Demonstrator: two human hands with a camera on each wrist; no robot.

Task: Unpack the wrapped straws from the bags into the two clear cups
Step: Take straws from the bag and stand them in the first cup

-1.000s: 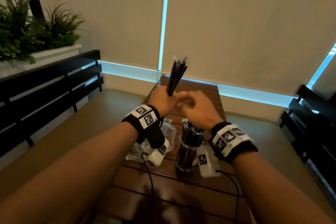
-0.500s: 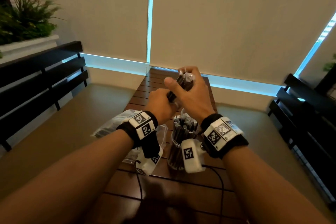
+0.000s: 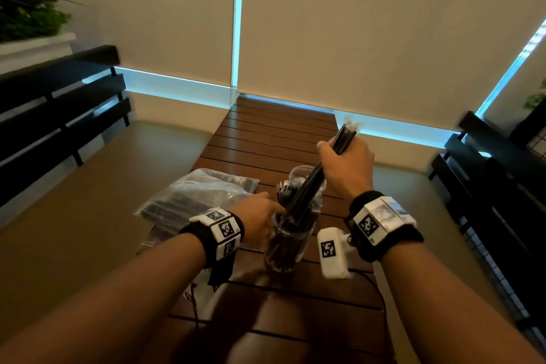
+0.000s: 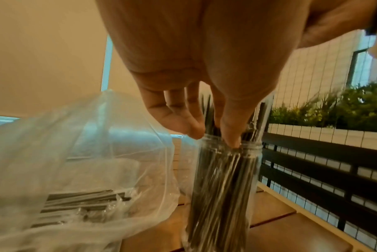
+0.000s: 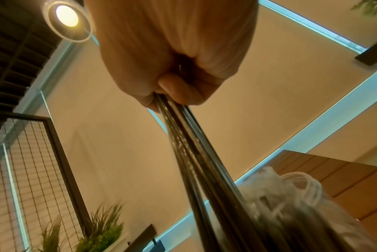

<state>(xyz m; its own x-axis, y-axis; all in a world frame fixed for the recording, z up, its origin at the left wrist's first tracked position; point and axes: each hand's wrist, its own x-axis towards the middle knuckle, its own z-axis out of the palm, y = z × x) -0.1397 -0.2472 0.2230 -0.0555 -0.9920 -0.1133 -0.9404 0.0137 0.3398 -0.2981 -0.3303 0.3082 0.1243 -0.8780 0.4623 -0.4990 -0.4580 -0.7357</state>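
Note:
My right hand (image 3: 339, 154) grips a bundle of black wrapped straws (image 3: 307, 192) near its top. The bundle slants down and left, with its lower end inside the near clear cup (image 3: 285, 248), which holds several straws. In the right wrist view the fist (image 5: 174, 95) is closed round the bundle (image 5: 189, 150). My left hand (image 3: 271, 211) is at that cup's rim on its left side. In the left wrist view its fingertips (image 4: 232, 141) touch the rim of the cup (image 4: 221, 196), fingers nearly straight. A second clear cup (image 3: 301, 173) stands just behind.
A clear plastic bag (image 3: 201, 201) with more wrapped straws (image 4: 85, 199) lies left of the cups on the slatted wooden table (image 3: 274, 133). Black benches (image 3: 59, 115) flank the table. Window blinds close off the far end.
The straw bundle went from my left hand to my right. The right hand moved right and tipped the bundle's lower end into the near cup. The left hand dropped to the cup's rim.

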